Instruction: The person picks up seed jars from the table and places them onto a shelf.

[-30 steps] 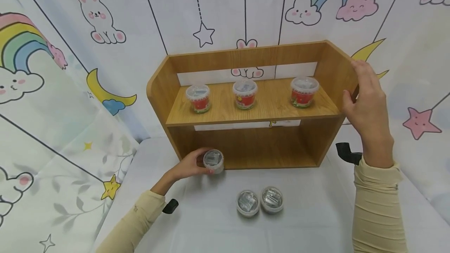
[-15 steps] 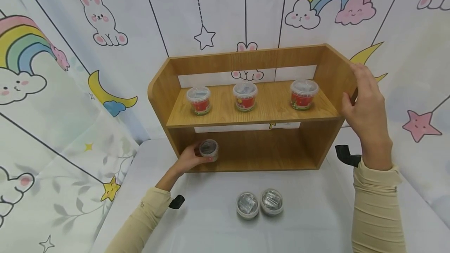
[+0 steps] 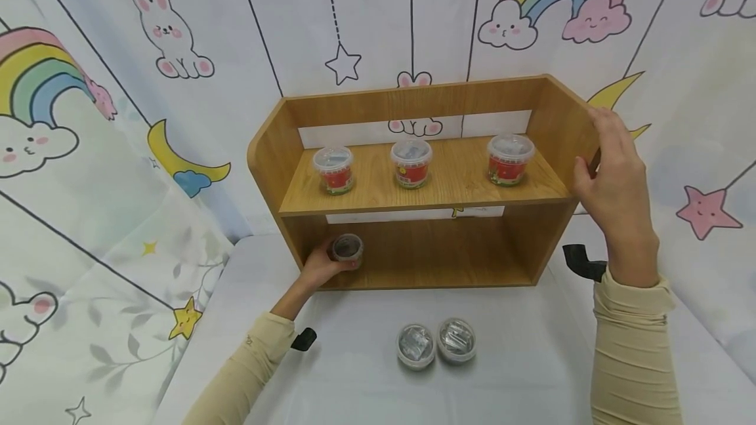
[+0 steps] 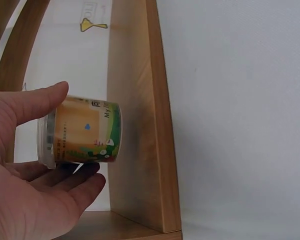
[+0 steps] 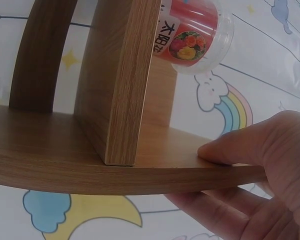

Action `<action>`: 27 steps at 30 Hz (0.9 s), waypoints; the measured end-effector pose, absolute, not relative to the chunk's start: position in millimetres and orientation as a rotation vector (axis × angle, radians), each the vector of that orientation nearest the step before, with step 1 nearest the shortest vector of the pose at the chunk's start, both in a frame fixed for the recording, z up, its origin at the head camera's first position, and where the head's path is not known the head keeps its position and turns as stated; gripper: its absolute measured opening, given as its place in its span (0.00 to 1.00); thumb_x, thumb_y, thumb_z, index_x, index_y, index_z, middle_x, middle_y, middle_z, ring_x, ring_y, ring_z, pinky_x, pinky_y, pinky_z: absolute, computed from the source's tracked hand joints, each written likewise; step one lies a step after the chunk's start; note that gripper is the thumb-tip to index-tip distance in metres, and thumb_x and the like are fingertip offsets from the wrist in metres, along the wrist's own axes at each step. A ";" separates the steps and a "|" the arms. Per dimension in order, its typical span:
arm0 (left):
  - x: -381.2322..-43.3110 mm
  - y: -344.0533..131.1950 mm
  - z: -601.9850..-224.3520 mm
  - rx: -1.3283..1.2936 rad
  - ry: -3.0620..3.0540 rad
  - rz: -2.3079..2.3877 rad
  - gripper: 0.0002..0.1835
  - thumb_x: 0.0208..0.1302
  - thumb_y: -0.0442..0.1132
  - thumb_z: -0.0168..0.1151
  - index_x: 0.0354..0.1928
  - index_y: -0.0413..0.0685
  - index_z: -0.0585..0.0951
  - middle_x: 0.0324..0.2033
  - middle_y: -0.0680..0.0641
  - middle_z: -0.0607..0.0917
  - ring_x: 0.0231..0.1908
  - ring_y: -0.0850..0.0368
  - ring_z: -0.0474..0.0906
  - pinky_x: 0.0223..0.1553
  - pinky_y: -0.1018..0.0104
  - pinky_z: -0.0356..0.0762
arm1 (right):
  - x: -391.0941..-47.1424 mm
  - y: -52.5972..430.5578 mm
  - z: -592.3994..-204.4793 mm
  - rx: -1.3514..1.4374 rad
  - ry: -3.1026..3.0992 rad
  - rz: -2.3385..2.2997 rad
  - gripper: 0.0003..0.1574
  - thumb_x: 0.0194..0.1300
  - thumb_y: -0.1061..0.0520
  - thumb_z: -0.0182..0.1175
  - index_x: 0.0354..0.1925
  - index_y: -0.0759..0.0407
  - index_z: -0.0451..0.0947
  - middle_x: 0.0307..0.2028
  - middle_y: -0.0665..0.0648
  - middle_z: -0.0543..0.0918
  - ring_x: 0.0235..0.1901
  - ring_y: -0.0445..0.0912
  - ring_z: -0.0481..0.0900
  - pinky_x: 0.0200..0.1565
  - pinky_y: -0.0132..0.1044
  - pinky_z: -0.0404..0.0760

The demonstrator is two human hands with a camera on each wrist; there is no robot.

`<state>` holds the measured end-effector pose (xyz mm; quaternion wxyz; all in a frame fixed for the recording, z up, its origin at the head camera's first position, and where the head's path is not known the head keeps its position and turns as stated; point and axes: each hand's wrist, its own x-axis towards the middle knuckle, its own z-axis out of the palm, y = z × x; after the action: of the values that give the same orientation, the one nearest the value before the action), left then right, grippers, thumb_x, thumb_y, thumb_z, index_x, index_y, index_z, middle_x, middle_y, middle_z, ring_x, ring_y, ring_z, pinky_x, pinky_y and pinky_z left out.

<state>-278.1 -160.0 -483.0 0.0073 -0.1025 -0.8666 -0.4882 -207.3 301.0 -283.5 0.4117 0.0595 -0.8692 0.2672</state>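
At the left end of the lower tier of a two-tier wooden shelf [image 3: 437, 251], my left hand [image 3: 321, 266] holds a small lidded plastic cup [image 3: 347, 248]. In the left wrist view the cup's orange and green label [image 4: 82, 131] shows between the thumb and the fingers. Its base is close to the lower board; whether it touches cannot be told. My right hand [image 3: 620, 195] grips the shelf's right side panel [image 5: 190, 177], thumb on the inner face and fingers on the outer.
On the upper tier stand three lidded cups with red labels: a left cup [image 3: 335, 170], a middle cup [image 3: 411, 164] and a right cup [image 3: 509, 161]. Two more lidded cups, one [image 3: 416, 346] beside the other [image 3: 457, 341], are on the white tabletop [image 3: 354, 379] in front.
My left hand has carried the cup from the shelf's front edge back and slightly left into the lower tier. The right hand has stayed on the side panel.
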 end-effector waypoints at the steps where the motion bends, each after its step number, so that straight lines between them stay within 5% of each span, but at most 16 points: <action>1: -278.5 -159.5 -484.0 -0.321 -2.703 -1.525 0.41 0.49 0.38 0.78 0.65 0.40 0.70 0.59 0.39 0.77 0.61 0.43 0.70 0.64 0.45 0.64 | -207.1 300.7 -283.3 0.148 -2.189 0.674 0.46 0.64 0.72 0.57 0.75 0.49 0.57 0.73 0.53 0.60 0.70 0.55 0.62 0.55 0.65 0.68; 27: -276.4 -157.3 -493.2 -0.252 -2.672 -1.468 0.40 0.50 0.38 0.78 0.64 0.39 0.70 0.57 0.36 0.77 0.60 0.40 0.71 0.62 0.44 0.66 | -206.3 300.9 -282.2 0.146 -2.191 0.673 0.46 0.64 0.72 0.57 0.75 0.49 0.57 0.73 0.52 0.60 0.70 0.54 0.61 0.54 0.65 0.68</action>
<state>-276.4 -157.3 -493.2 0.0413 -0.0822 -0.8727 -0.4794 -206.3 300.9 -282.2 0.4098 0.0581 -0.8702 0.2674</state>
